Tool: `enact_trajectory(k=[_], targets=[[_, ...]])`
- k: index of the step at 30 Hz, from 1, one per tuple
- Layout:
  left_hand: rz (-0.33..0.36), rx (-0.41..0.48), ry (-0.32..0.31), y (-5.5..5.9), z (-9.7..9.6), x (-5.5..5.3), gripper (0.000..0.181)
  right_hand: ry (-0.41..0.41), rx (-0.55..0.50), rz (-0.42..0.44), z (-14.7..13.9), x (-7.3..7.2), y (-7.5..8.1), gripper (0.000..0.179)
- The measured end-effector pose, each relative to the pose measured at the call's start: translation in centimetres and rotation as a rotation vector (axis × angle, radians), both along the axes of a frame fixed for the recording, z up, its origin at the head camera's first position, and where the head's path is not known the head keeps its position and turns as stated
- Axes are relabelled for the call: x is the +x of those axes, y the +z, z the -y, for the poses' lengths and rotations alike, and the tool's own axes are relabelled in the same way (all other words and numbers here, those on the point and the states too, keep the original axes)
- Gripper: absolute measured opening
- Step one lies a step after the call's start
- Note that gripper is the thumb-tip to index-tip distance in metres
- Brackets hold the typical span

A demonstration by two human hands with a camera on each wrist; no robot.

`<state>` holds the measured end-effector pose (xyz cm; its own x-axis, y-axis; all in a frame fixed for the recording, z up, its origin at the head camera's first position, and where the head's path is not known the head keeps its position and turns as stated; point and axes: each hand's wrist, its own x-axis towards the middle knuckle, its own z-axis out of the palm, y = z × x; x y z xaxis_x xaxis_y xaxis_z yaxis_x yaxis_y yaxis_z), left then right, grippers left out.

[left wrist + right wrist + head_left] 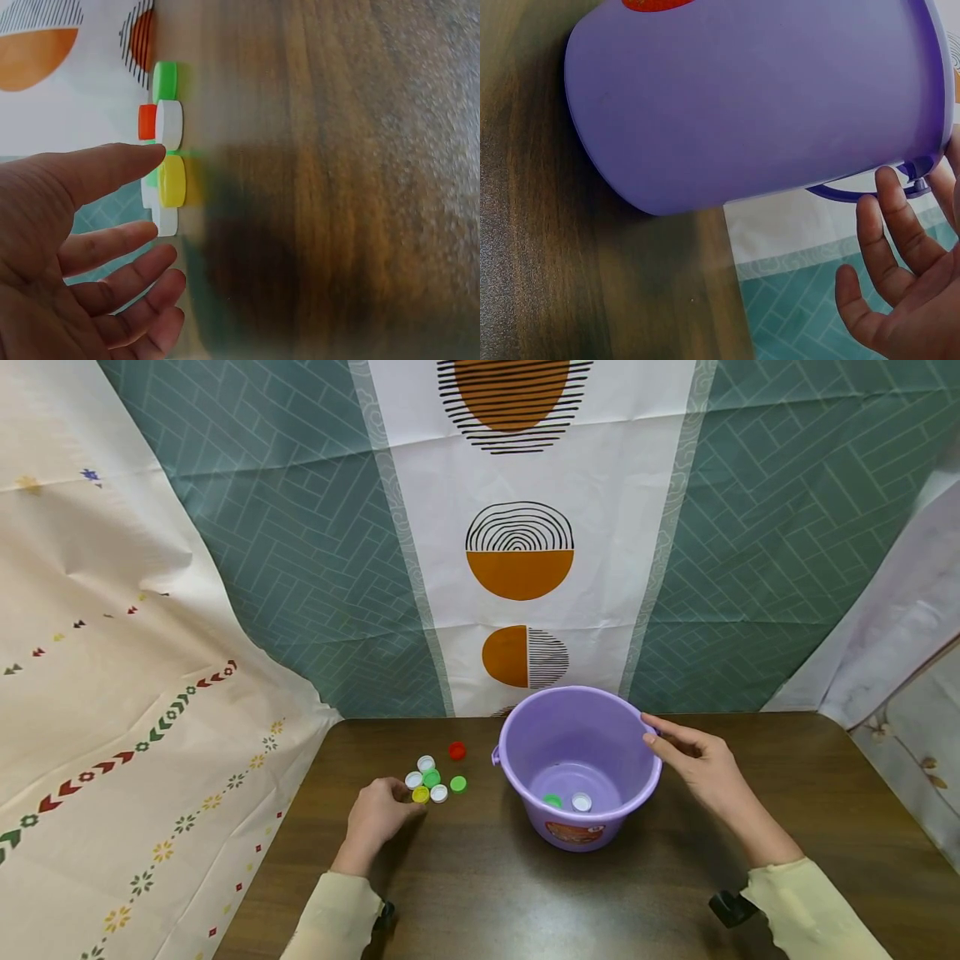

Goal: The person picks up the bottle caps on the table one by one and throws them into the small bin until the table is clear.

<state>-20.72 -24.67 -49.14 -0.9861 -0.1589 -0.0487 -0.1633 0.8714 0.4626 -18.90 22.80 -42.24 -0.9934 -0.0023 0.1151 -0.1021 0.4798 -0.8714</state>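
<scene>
My left hand [378, 814] is at the left edge of a loose group of plastic bottle caps. Its thumb and index finger lie apart, nearest the yellow cap [173, 181], and nothing is gripped. Around that cap lie white caps [438, 793], green caps [458, 784] and a red cap [457, 751]. A purple bucket [573, 727] stands upright to the right of them. At the bucket's right rim my right hand [701, 768] holds on with thumb and index finger; its other fingers stay loose beside the handle [840, 195]. Inside, a green cap [552, 800] and a white cap [581, 802] lie on the bottom.
Everything stands on a dark brown wooden table [480, 893]. A patterned teal and white cloth [300, 527] hangs behind its far edge. Cream cloth [150, 693] drapes along the left side, and pale cloth [900, 610] hangs at the right.
</scene>
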Motion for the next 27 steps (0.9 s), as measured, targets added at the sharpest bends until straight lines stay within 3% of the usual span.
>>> enact_trajectory(k=[14,27], targets=[[0.068,-0.024,-0.011,-0.4,-0.7,-0.6,0.044,-0.004,-0.012,0.001,0.0,0.0,-0.1,0.043],[0.042,-0.045,-0.019,-0.6,-1.4,-1.0,0.037,0.009,-0.030,0.003,0.1,-0.1,0.0,0.042]])
